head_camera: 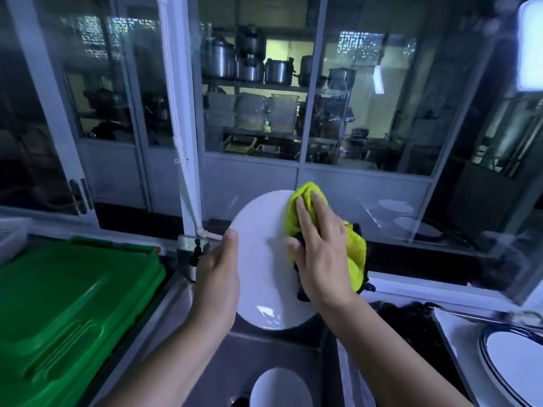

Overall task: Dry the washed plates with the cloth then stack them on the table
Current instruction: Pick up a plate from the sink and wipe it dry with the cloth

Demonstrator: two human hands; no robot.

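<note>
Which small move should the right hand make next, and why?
Probably slide the yellow-green cloth down toward the near rim of the round white plate. The right hand presses it on the plate's far right part, the left hand grips the left rim, and shiny spots show near the bottom.

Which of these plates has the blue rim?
The plate at the lower right: a dark blue line runs round its rim. The plate being wiped and the plate below it are plain white.
</note>
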